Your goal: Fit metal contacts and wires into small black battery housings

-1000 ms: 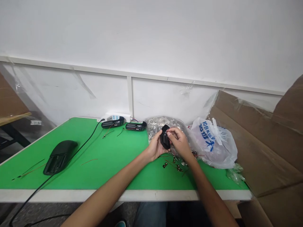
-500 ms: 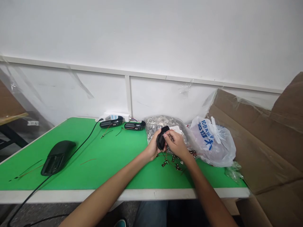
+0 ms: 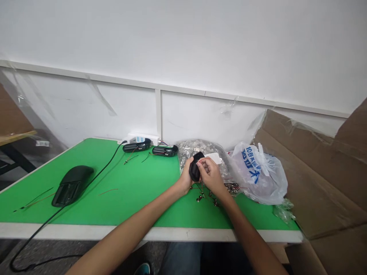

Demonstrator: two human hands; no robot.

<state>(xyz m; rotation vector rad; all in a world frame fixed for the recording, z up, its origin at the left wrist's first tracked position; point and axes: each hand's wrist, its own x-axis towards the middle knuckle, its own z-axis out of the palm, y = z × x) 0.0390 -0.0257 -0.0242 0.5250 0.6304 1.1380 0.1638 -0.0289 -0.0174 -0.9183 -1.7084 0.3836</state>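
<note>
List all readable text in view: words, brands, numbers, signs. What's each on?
"10": blue print, top line on the white plastic bag; the characters after it and the larger ones below are too blurred and creased to quote surely.
Small white label, far left: marks too small to read.
White power strip: pale blue patches, no legible text.
No brand can be read.

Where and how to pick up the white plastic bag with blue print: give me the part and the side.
Pinch the gathered neck of the white plastic bag, coming from above. It bunches narrow and faces up, while the body looks loose and rounded; cardboard on the right and the clear bag on the left crowd the sides.
</note>
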